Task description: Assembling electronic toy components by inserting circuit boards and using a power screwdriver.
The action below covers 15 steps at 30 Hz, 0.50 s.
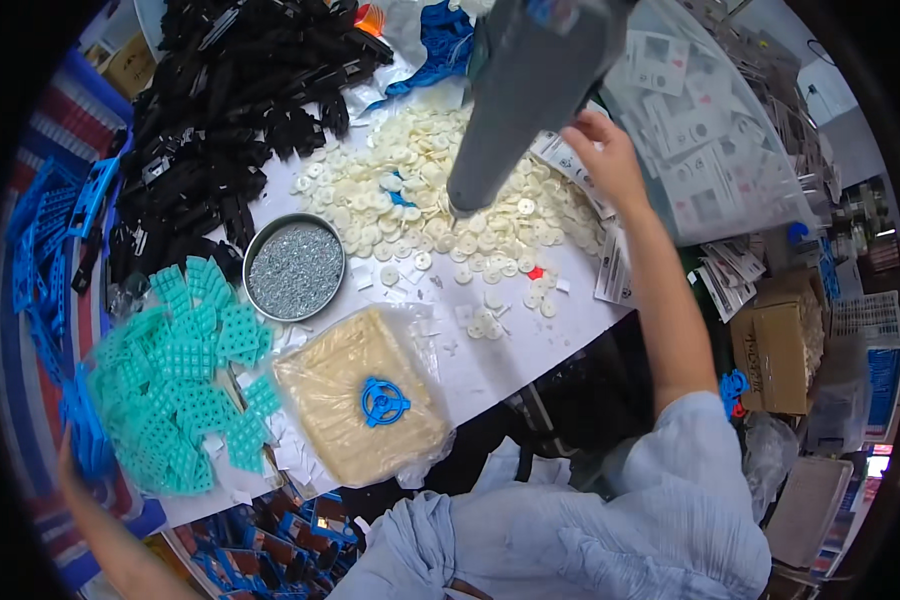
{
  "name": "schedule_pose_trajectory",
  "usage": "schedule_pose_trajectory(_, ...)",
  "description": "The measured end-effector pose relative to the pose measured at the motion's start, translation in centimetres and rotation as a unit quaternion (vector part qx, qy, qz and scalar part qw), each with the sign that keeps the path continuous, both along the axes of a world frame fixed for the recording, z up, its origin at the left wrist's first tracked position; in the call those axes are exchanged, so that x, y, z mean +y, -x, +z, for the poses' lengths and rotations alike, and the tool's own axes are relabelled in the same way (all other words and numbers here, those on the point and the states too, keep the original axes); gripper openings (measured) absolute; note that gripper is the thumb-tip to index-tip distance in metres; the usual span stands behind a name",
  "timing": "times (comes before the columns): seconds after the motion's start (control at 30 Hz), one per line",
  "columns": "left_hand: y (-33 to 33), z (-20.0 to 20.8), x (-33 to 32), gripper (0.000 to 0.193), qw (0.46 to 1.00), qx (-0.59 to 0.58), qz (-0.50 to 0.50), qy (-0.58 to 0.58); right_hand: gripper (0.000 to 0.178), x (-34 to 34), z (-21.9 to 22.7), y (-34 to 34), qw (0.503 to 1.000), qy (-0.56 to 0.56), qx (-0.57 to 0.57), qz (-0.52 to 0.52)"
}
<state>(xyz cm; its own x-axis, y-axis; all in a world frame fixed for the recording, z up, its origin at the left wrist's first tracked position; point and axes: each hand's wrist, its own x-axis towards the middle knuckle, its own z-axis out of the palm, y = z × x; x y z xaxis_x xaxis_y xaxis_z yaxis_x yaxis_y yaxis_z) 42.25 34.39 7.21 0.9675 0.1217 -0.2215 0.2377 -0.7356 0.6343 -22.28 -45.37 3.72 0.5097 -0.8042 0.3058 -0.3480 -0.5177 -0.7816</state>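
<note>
My right hand (pixel 607 150) reaches to the far right of the table, its fingers bent and slightly apart. Just beside and below it lies a printed card (pixel 573 172); whether the fingertips touch it is unclear. My left hand (pixel 67 458) is at the far left rim, against blue plastic frames (pixel 88 430); its fingers are mostly hidden. In the middle spreads a heap of cream plastic discs (pixel 410 170). A blue wheel-shaped part (pixel 383 401) rests on a bagged beige block (pixel 340 440) close to me.
A grey machine arm (pixel 530 95) hangs over the discs. A round tin of small metal pieces (pixel 260 262) stands left of them, beside green plastic grids (pixel 180 390). Black plastic parts (pixel 210 100) pile up behind. To the right are a clear bag (pixel 710 120) and a cardboard box (pixel 770 350).
</note>
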Motion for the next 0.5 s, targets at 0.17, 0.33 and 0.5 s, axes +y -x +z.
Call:
schedule_pose_trajectory(0.17, -0.9, 2.5, 1.9, 0.044, 0.993, -0.081, 0.005, 0.083, 0.05, -13.8, -3.4, 2.0, 0.97, 0.136, 0.185, -0.078)
schedule_pose_trajectory(0.33, 2.8, 6.4, 2.2, 0.034, 0.94, -0.176, -0.046, 0.29, 0.053, -14.9, -3.8, -2.2, 0.93, 0.15, 0.33, -0.051)
schedule_pose_trajectory(0.5, 22.6, 5.4, -13.9, 0.029, 0.886, -0.133, -0.097, 0.433, 0.046, -12.1, -2.6, 1.2, 0.988, 0.128, 0.049, -0.071)
